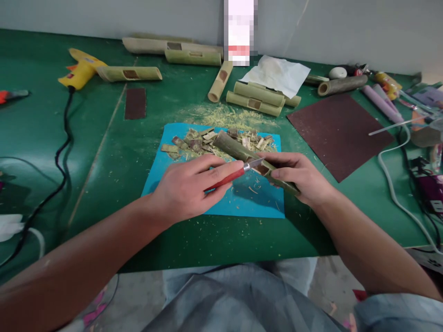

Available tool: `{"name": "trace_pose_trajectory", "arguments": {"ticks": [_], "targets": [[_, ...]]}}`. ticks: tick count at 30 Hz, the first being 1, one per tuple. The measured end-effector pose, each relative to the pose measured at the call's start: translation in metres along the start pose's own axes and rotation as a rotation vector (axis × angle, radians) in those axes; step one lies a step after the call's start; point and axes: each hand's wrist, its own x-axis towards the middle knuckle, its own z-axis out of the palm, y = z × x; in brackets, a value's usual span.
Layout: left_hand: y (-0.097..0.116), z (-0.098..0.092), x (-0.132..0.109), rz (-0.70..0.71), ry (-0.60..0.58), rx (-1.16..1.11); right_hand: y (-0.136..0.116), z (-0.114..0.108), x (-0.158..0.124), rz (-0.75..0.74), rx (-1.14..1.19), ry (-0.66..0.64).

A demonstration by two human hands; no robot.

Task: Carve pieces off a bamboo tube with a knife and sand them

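Observation:
My left hand is closed round the red handle of a carving knife. Its short blade points right and lies at a rectangular opening cut in a bamboo tube. My right hand grips the lower right end of that tube, thumb on top near the opening. The tube slants from upper left to lower right, above a blue sheet. Bamboo chips and fine shavings lie heaped on the sheet behind the knife. Whether the blade touches the opening's edge I cannot tell exactly.
Further bamboo tubes lie along the back. A yellow glue gun with a black cord stands at left. Brown sandpaper, a smaller sandpaper piece and white paper lie around. A white cable and assorted tools crowd the right.

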Motion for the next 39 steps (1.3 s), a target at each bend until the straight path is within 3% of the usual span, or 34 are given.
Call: {"name": "trace_pose_trajectory", "arguments": {"ticks": [11,19,24,30,35,39], "targets": [[0.003,0.006,0.0,0.093,0.015,0.037,0.001,-0.003,0.0,-0.077,-0.04,-0.027],[-0.002,-0.007,-0.003,-0.243,0.228,-0.012,0.006,-0.002,0.002,-0.315,-0.026,0.089],[-0.023,-0.016,0.001,-0.432,0.23,-0.009,0.011,-0.004,0.003,-0.471,-0.106,0.162],[-0.058,-0.025,0.007,-0.559,0.305,-0.04,0.019,-0.009,0.005,-0.857,-0.28,0.325],[-0.079,-0.027,-0.009,-0.702,0.36,-0.182,0.013,-0.004,0.006,-0.95,-0.226,0.38],[-0.082,-0.032,-0.024,-0.73,0.275,-0.102,0.014,-0.002,0.008,-0.874,-0.262,0.407]]}}
